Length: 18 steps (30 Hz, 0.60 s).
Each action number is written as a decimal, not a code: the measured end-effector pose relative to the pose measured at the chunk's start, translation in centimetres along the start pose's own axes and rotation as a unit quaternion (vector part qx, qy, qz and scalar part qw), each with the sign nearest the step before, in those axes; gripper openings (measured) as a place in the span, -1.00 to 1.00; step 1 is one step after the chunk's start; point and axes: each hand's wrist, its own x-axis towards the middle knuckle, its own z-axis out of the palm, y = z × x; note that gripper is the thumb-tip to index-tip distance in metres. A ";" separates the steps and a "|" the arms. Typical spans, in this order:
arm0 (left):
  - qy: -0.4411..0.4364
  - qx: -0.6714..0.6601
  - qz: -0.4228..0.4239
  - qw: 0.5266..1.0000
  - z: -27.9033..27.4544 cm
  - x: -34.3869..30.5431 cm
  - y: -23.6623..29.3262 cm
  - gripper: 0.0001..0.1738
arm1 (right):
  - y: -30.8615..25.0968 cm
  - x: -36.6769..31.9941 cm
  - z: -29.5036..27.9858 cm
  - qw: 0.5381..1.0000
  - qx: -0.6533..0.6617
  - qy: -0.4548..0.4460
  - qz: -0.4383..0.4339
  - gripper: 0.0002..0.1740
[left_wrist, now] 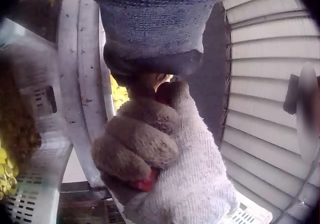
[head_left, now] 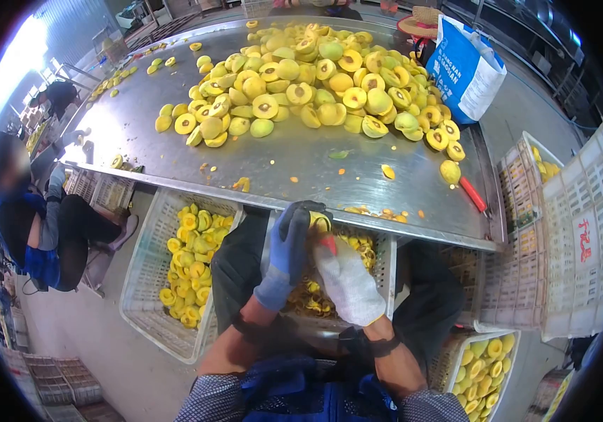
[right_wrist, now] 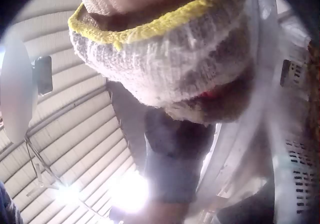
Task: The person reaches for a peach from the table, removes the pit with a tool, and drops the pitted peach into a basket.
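My left hand (head_left: 287,245), in a blue-grey glove with dark fingers, holds a halved yellow peach (head_left: 320,221) at the table's near edge. Close against it is my right hand (head_left: 349,280) in a white knit glove. That hand's fingers curl round a red-handled tool (left_wrist: 146,181), whose working end is hidden. Both hands are over a crate of yellow peels and scraps (head_left: 310,299) between the knees. In the right wrist view the white glove (right_wrist: 165,63) covers most of the grip.
A heap of halved peaches (head_left: 265,106) lies on the metal table (head_left: 280,158). At the table's right is a red-handled tool (head_left: 472,194); a blue-white bag (head_left: 462,74) stands behind. Crates with peaches (head_left: 148,295) flank me. Another person (head_left: 41,218) sits at left.
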 end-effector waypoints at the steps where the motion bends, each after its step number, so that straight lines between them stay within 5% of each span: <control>1: 0.001 0.021 0.005 1.000 -0.1 0.0 -0.4 -0.63 | -0.1 -0.1 -0.2 0.999 -0.034 -0.001 -0.027 -0.60; 4: 0.058 0.035 0.012 0.998 0.8 0.3 -0.9 -0.69 | 0.8 -1.7 1.6 0.990 -0.103 0.077 -0.064 -0.59; 7: 0.057 -0.020 -0.032 0.998 0.9 0.3 -1.5 -0.72 | 1.3 -1.8 2.3 0.998 -0.044 0.025 0.024 -0.56; 10: 0.058 0.005 -0.030 0.998 1.4 0.3 -1.1 -0.73 | 2.0 -2.4 3.1 0.987 -0.145 0.057 -0.021 -0.56; 14: -0.003 0.103 -0.049 0.993 0.7 1.1 -1.1 -0.71 | 1.5 -2.8 4.1 0.987 0.081 0.065 0.121 -0.76; 16: -0.029 0.140 -0.100 0.985 0.5 1.4 -0.9 -0.71 | 1.1 -2.4 4.2 0.948 0.270 0.120 0.116 -0.84; 18: -0.062 0.173 -0.069 0.980 0.4 1.7 -1.3 -0.71 | 0.2 -1.9 2.9 0.934 0.291 0.062 0.196 -0.86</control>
